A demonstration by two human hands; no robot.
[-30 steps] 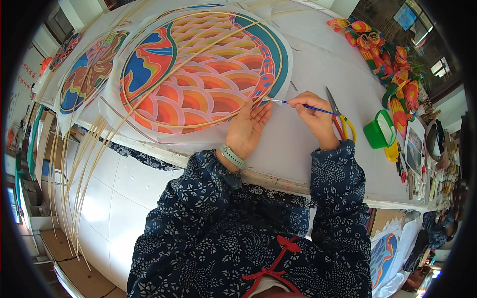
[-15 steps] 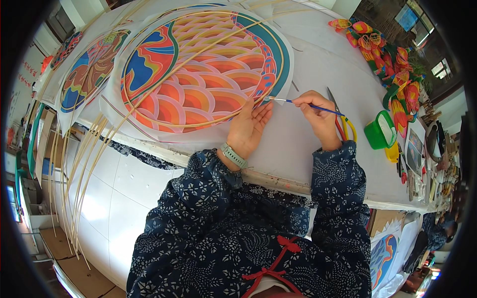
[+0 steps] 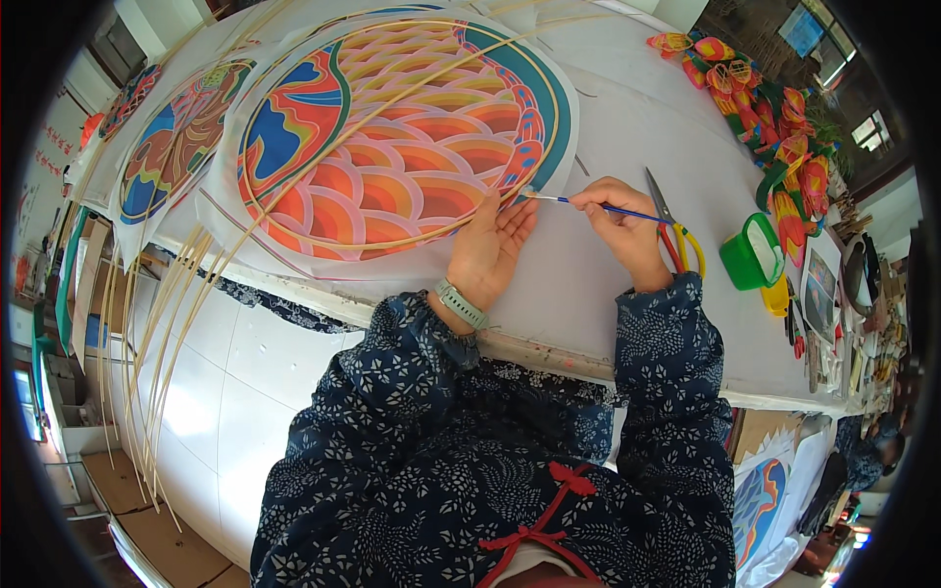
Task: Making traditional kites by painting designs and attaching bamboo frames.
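My right hand [image 3: 625,233] holds a thin blue-handled paintbrush [image 3: 632,213] in a pinch. The brush's pale tip meets the lower right rim of a large oval painted sheet [image 3: 412,192], patterned with orange, pink and yellow scales and a teal border. Along this rim runs a thin bamboo strip [image 3: 390,245]. My left hand [image 3: 487,250], palm up with a pale green watch on the wrist, grips the sheet's edge; its thumb lies at the rim, the other fingers are loosely bent and partly hidden. Just right of my right hand lie scissors [image 3: 690,245] with red and yellow handles.
A green container [image 3: 742,267] with whitish contents stands at right, near a yellow object [image 3: 775,296]. Behind it sit colourful ornaments [image 3: 784,127]. Long bamboo strips [image 3: 196,284] cross the sheet and overhang the table's near edge. Another painted sheet [image 3: 181,137] lies left.
The brush and my right hand have shifted very slightly; the tip stays at the rim. My left hand keeps its place.
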